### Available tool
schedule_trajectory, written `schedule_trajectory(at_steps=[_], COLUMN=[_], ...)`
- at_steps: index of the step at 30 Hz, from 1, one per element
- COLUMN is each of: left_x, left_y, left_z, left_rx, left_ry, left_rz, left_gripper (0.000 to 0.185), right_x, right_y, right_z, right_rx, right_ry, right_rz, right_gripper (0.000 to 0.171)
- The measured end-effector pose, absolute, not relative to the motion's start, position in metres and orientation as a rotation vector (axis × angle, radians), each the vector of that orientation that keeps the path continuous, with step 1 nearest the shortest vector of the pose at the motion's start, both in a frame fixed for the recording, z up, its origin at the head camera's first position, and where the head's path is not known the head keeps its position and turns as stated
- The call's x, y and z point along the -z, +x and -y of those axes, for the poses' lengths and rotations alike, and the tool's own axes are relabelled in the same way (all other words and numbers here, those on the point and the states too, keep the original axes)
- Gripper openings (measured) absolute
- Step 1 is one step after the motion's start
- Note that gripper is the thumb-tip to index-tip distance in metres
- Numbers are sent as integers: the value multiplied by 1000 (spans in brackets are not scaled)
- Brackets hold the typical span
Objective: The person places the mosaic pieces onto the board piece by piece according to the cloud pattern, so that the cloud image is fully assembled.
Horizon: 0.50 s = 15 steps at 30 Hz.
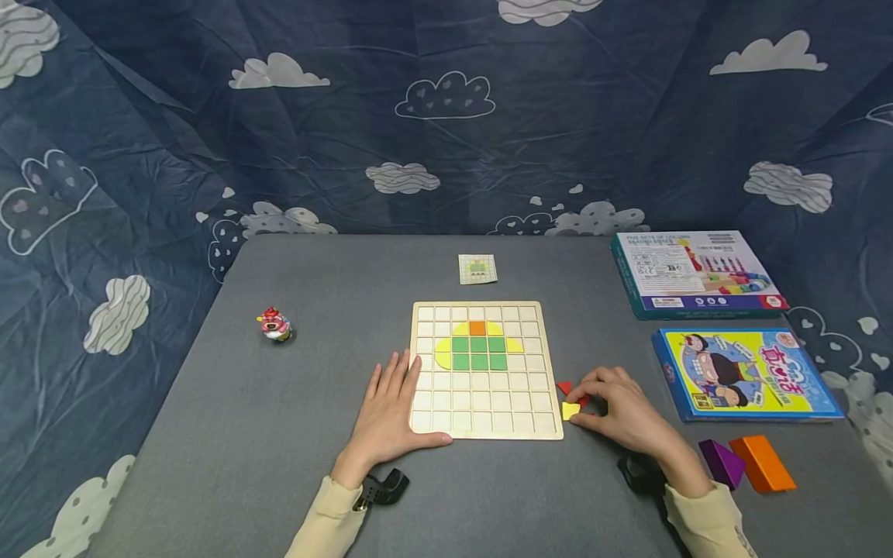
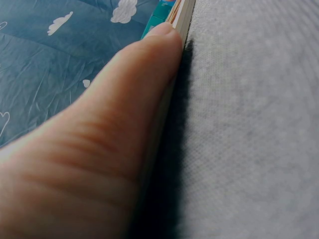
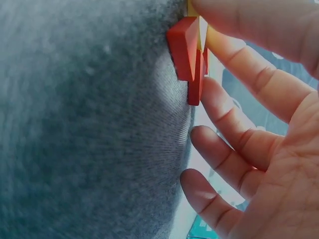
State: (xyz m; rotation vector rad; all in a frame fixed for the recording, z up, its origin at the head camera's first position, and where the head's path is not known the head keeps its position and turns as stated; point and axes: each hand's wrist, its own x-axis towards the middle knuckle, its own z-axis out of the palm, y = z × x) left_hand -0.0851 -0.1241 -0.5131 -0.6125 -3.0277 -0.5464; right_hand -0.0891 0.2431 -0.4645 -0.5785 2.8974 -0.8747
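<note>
Head view: wooden grid board [image 1: 486,372] lies mid-table [image 1: 279,434], nearer the front edge. Green, yellow and orange tiles fill cells in its upper middle. Left hand [image 1: 389,415] rests flat on the table with fingers straight and together, thumb along the board's front edge, fingertips over the board's left border. Right hand [image 1: 623,411] sits just beside the board's right front corner, fingers curled, pinching a yellow piece [image 1: 570,411]; red pieces [image 1: 567,388] lie touching the fingers. Small pattern card [image 1: 477,269] lies behind the board, toward the back edge. Toy figure [image 1: 275,325] stands toward the left edge. Two game boxes [image 1: 698,273] lie along the right edge; a purple block [image 1: 722,462] and an orange block [image 1: 762,463] sit near the front right corner.

Left wrist view: one finger [image 2: 114,129] lies straight, pressed against the board's edge [image 2: 183,15] on the grey table surface.

Right wrist view: fingers [image 3: 249,89] bent around the red pieces [image 3: 189,55], a sliver of yellow [image 3: 192,9] behind them; remaining fingers loosely curled above the table.
</note>
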Motion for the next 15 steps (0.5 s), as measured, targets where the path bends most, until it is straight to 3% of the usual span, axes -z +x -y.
schedule_trajectory(at_steps=[15], left_x=[513], left_y=[-85], left_z=[124], left_rx=[541], left_ry=[-620], left_rz=[3017], left_gripper=[123], right_x=[467], right_y=[-89], right_z=[-246], right_rx=[943], right_ry=[-629], right_rz=[-2883], right_gripper=[29])
